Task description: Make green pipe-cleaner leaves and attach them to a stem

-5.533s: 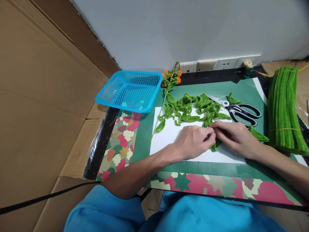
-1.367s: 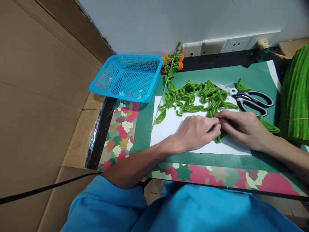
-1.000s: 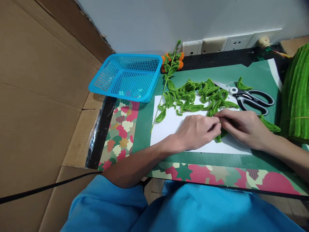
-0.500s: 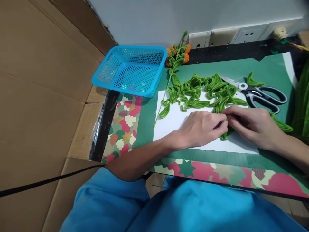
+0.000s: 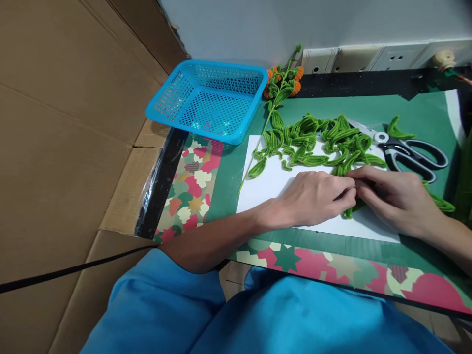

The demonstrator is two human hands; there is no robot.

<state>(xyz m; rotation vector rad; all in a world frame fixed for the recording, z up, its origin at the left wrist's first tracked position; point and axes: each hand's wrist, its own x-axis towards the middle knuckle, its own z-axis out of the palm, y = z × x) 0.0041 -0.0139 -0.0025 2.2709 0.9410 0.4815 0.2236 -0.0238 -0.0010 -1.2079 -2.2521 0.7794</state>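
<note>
My left hand point(image 5: 319, 196) and my right hand point(image 5: 396, 199) meet fingertip to fingertip over a white sheet of paper point(image 5: 271, 184). Both are closed in a pinch on a green pipe-cleaner piece point(image 5: 347, 214), whose end pokes out below my left fingers; most of it is hidden. Just beyond my fingers lies a heap of fuzzy green pipe-cleaner leaves point(image 5: 308, 142). Black-and-grey scissors point(image 5: 409, 152) rest behind my right hand, blades pointing into the heap. A long leafy green stem point(image 5: 263, 130) lies at the heap's left.
At the back left stands a blue plastic basket point(image 5: 206, 103) beside orange pipe-cleaner flowers point(image 5: 297, 87). Sockets point(image 5: 396, 58) line the wall behind. A cardboard wall point(image 5: 66, 123) closes off the left side. Green pipe cleaners point(image 5: 464, 182) lie at the right edge.
The view has shifted a little, so most things on the table appear slightly further right. Both hands keep the same pinch, with hardly any finger movement visible.
</note>
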